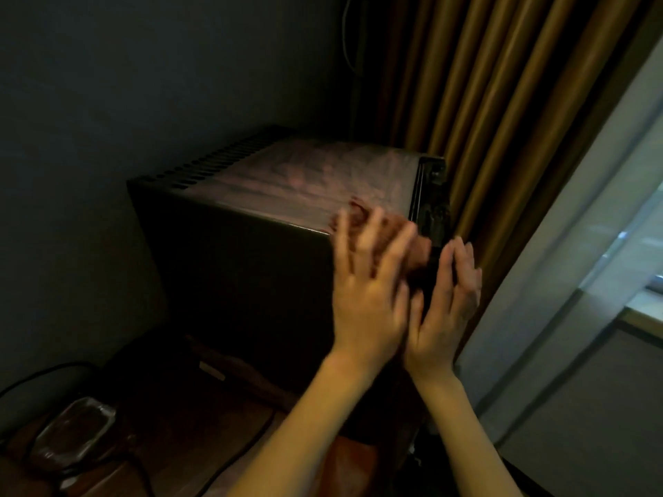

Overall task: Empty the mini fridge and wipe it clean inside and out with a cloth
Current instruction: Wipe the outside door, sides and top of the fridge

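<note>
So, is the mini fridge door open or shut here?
Shut, as far as shows: the door lies flush against the mini fridge body, only a thin seam between them, nothing of the inside visible.

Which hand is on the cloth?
The left hand, spread flat on the reddish cloth atop the mini fridge; the right hand touches only the fridge's front edge.
</note>
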`<state>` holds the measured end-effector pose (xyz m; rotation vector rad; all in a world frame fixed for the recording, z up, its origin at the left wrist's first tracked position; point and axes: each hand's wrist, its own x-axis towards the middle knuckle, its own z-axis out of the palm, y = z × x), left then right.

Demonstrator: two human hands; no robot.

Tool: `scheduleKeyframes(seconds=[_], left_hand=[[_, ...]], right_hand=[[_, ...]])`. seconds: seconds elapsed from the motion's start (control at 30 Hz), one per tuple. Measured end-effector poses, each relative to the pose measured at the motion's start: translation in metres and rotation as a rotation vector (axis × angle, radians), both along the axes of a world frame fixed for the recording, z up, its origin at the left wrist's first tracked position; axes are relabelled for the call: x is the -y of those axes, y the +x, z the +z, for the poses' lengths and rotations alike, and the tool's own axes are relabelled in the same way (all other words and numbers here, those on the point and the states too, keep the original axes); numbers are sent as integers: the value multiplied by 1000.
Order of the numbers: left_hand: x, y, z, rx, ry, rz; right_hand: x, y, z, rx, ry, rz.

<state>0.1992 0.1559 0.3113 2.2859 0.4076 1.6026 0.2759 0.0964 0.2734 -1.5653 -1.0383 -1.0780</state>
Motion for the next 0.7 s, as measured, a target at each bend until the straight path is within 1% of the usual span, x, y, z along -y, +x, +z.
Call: scheduleKeyframes(seconds=[0.07, 0.13, 0.17, 0.2, 0.23, 0.33, 0.4, 0.43, 0.5, 0.6, 0.7], left_hand=[[8, 3, -8, -30, 63, -38], [-5, 0, -5, -63, 151, -30], [-15, -4, -3, -77, 174, -14], [-27, -10, -1, -74, 158, 13], [-41, -16, -1, -49, 105, 54], [-69, -32, -2, 92, -138, 202], [-66, -30, -1, 176, -272, 231], [-59, -25, 1, 193, -300, 221], [-37, -14, 2, 173, -252, 163], [-3, 0, -14, 56, -43, 22], [-3, -3, -29, -21, 86, -44]], right_hand=[[-1, 3, 8, -18, 41, 6], [2, 4, 8, -76, 79, 52], [5, 4, 7, -108, 95, 73], [8, 4, 5, -131, 106, 82], [9, 3, 5, -147, 110, 81], [10, 1, 6, -188, 118, 68], [7, -2, 9, -201, 111, 78], [6, -4, 9, -205, 104, 88], [3, -9, 11, -223, 99, 95], [1, -16, 14, -251, 122, 113], [3, -20, 16, -182, 123, 118]])
